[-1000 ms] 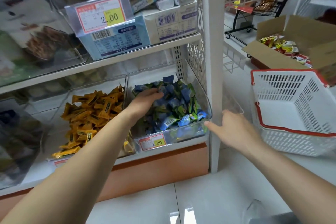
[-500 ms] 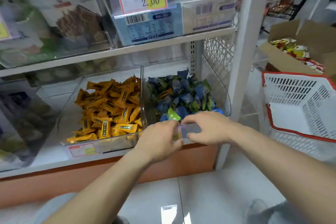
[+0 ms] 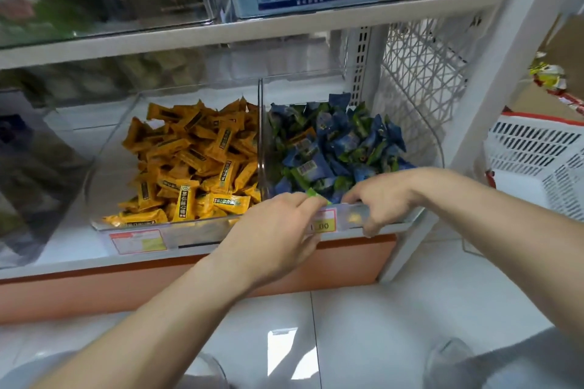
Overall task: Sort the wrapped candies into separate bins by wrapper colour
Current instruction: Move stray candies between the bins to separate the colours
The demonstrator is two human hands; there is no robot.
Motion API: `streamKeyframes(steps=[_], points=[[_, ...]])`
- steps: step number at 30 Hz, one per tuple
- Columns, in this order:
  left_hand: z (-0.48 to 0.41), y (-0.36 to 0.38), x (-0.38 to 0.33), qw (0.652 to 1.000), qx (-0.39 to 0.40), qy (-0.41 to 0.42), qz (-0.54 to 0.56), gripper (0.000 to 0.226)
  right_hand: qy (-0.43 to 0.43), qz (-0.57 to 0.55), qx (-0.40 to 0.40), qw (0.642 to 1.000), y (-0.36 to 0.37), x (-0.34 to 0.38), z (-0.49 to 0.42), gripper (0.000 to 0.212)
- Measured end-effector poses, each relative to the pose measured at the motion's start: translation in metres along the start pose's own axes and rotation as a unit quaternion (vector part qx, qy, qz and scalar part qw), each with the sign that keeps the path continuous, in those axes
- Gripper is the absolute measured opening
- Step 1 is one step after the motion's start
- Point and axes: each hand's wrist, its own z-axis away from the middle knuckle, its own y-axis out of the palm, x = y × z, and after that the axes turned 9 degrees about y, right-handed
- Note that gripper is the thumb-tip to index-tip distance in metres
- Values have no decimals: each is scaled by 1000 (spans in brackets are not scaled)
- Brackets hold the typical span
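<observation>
Left grip (image 3: 278, 230) pinches one green candy (image 3: 317, 196) in its fingertips, just above the front rim of the right bin (image 3: 350, 215). The candy's long axis lies slantwise: one end points up-left, the other down-right toward the right grip (image 3: 385, 196). Right grip is curled over that bin's front wall, thumb on the outside below. The right bin holds blue candies (image 3: 341, 142) with green ones mixed in. The left bin (image 3: 189, 234), touching it, holds yellow candies (image 3: 196, 161). Both bins stand on the lower shelf (image 3: 63, 249).
</observation>
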Motion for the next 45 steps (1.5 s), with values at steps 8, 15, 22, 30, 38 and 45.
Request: streamKeyframes(steps=[8, 15, 22, 30, 38, 45], points=[[-6, -1, 2, 999, -15, -23, 32, 49, -92, -194, -134, 967, 1, -12, 10, 22], [-16, -5, 2, 988, -85, -83, 101, 58, -178, -422, -177, 872, -2, -22, 31, 27], [-26, -23, -1, 953, -229, -67, 187, 46, -248, -648, -199, 692, -3, 13, 35, 20], [-7, -57, 46, 948, -269, -168, 36, 29, -139, -536, -307, 774, -14, 29, 19, 2], [-2, -51, 73, 936, -228, -267, -28, 44, -45, -244, -378, 892, -43, 25, -41, 21], [1, -38, 75, 955, -162, -247, -37, 62, 4, -65, -287, 956, -67, 38, -100, 41]])
